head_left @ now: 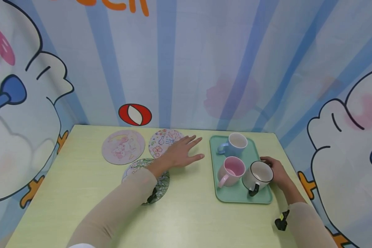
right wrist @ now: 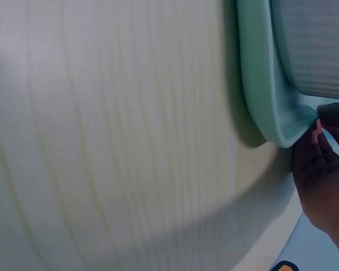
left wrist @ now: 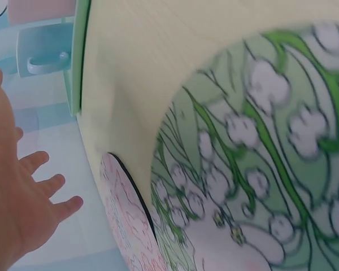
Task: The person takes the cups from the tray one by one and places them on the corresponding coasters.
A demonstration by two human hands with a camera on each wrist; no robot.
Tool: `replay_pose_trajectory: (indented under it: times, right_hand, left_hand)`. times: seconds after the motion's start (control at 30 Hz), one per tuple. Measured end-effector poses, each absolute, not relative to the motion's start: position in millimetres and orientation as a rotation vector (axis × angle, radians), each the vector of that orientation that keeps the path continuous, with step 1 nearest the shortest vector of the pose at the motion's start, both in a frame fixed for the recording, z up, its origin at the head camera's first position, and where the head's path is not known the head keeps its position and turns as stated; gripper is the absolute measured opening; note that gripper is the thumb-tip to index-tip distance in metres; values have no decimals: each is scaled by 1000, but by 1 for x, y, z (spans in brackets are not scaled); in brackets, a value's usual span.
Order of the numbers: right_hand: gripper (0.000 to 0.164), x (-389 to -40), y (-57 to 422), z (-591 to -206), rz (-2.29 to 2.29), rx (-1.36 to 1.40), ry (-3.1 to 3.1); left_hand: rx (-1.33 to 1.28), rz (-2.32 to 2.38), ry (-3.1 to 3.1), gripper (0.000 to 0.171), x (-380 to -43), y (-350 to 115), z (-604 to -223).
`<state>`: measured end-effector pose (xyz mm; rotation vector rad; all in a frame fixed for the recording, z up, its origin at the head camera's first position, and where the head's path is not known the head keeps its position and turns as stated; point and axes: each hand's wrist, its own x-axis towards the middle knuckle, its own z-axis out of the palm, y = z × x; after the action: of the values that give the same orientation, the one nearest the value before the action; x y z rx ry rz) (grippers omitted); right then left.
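My right hand (head_left: 278,171) is at the right side of a green tray (head_left: 234,197). In the right wrist view its thumb and fingers (right wrist: 326,158) pinch the tray's rim near a corner. On the tray stand a light blue mug (head_left: 237,148), a pink mug (head_left: 228,175) and a white mug (head_left: 256,176) with a black rim and handle. To the tray's left, my left hand (head_left: 183,152) hovers over the table, fingers spread, holding nothing. Beneath its wrist lies a green floral round mat (left wrist: 260,130), partly hidden by the sleeve.
Two more round mats lie toward the back of the table, a pink one (head_left: 123,147) and a white flowered one (head_left: 161,140) partly behind the left hand. A cartoon-printed curtain (head_left: 186,69) hangs behind the pale wooden table (head_left: 186,220).
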<state>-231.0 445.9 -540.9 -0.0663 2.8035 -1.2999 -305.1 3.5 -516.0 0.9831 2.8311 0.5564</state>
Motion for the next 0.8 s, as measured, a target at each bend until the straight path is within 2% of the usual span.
replay_pose_trajectory:
  times: [0.8]
  right_hand:
    - [58,-226,442,-537,-1284,-74,2808]
  left_hand:
    - [1014,1008,2653,78,-299,42,-511]
